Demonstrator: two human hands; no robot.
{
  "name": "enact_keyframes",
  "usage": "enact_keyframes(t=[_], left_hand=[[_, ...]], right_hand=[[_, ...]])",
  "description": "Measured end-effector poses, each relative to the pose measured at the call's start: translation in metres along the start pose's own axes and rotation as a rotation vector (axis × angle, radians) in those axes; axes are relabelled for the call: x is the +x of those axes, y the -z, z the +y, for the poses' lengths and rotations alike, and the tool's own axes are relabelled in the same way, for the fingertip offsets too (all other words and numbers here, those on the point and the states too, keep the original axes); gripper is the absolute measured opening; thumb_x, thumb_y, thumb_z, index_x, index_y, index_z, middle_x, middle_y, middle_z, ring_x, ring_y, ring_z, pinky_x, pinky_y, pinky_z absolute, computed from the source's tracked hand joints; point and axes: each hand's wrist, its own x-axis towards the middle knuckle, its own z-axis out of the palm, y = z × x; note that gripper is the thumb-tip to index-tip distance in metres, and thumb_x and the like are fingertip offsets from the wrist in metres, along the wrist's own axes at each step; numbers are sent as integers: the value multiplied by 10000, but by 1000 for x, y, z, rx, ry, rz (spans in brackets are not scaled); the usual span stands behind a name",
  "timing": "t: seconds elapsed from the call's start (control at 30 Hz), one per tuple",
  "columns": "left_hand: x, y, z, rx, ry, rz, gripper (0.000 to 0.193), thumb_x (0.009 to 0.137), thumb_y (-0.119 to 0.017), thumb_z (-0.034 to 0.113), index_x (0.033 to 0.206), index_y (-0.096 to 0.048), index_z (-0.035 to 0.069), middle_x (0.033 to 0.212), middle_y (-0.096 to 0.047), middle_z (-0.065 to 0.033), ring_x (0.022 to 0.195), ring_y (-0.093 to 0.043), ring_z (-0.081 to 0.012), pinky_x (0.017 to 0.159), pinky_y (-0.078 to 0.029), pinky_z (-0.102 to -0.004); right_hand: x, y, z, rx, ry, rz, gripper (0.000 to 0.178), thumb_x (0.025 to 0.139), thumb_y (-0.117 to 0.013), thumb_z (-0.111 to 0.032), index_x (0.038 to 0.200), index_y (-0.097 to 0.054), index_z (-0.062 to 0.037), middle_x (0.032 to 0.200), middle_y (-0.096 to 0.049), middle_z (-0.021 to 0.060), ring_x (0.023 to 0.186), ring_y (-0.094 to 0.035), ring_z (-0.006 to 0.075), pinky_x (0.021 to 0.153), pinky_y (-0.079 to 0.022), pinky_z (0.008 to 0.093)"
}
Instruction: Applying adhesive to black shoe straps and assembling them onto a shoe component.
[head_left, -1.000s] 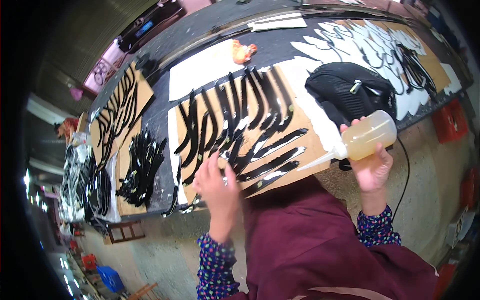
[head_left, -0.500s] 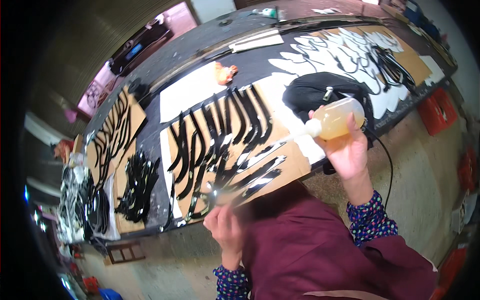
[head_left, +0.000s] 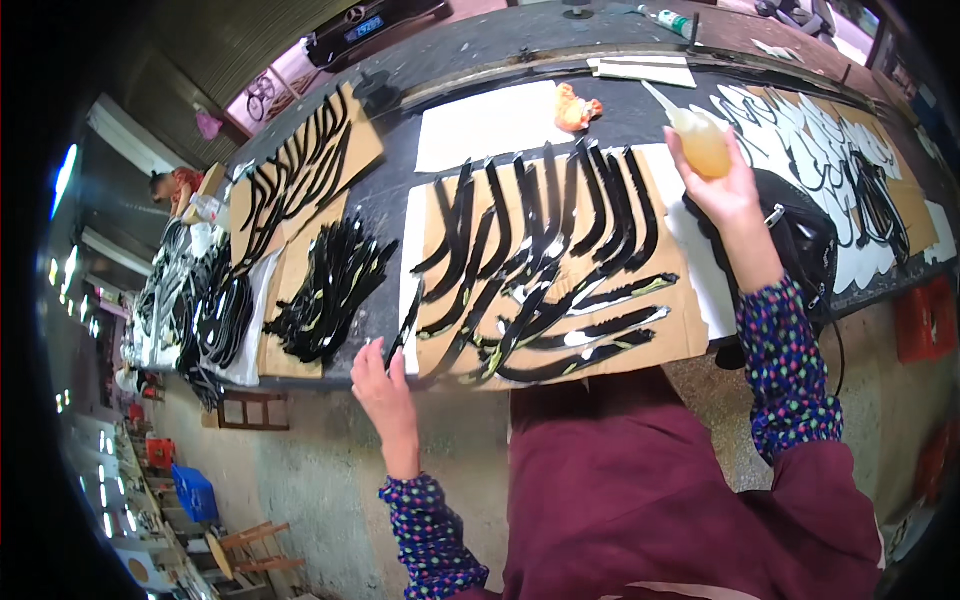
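My right hand [head_left: 722,188] grips a translucent squeeze bottle [head_left: 704,150] of amber liquid, its long nozzle pointing up and left above the table. At the table's front edge, my left hand [head_left: 385,390] has its thumb and fingers apart around the lower end of a black strip [head_left: 408,318]; whether they touch it is unclear. Just right of that hand lies a cardboard sheet [head_left: 672,215] bearing rows of curved black strips [head_left: 545,215]. Several more strips with pale patches cross along its near side. A dense pile of black strips [head_left: 335,285] is left of the sheet.
Another cardboard sheet [head_left: 365,150] with strips lies far left, beside bundled strips [head_left: 225,310]. White paper [head_left: 480,130] and an orange crumpled item [head_left: 576,108] lie behind. A black bag [head_left: 800,225] and white pieces [head_left: 830,150] are on the right. A person [head_left: 180,190] is far left.
My left hand has moved left from the cardboard's near edge to the strip beside it. My right hand has raised the bottle, and its nozzle now points upward. The view has shifted.
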Motion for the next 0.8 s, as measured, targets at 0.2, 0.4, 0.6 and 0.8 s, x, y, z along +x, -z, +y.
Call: enact_keyframes(t=[0.2, 0.4, 0.6, 0.8], left_hand=[[14, -2, -9, 57, -61, -124, 195, 877, -575, 155, 1022, -580, 26, 981, -558, -149, 924, -531, -324, 790, -430, -409], [5, 3, -15, 76, 151, -103, 151, 886, -557, 125, 990, -569, 16, 927, -537, -146, 868, -537, -317, 747, -436, -390], [12, -1, -4, 31, 255, -101, 140, 892, -535, 108, 993, -564, 16, 912, -520, -150, 834, -538, -308, 737, -437, -387], [8, 1, 9, -32, 229, -6, 114, 870, -565, 53, 974, -579, 11, 884, -518, -129, 785, -534, -257, 697, -440, -363]], right_hand=[[103, 11, -19, 81, -15, -10, 532, 947, -422, -448, 1193, -475, 21, 1182, -518, 234, 1079, -510, 434, 909, -498, 459], [154, 8, -9, 305, -38, 113, 591, 905, -462, -512, 1234, -442, -22, 1163, -487, 242, 1054, -529, 412, 731, -582, 357], [184, 25, -12, 586, -91, 99, 667, 879, -463, -560, 1248, -420, -6, 1144, -502, 235, 1011, -569, 386, 646, -595, 324], [171, 20, -7, 663, -158, 176, 961, 839, -491, -607, 1378, 68, -41, 1079, -521, 250, 934, -596, 375, 619, -597, 364]])
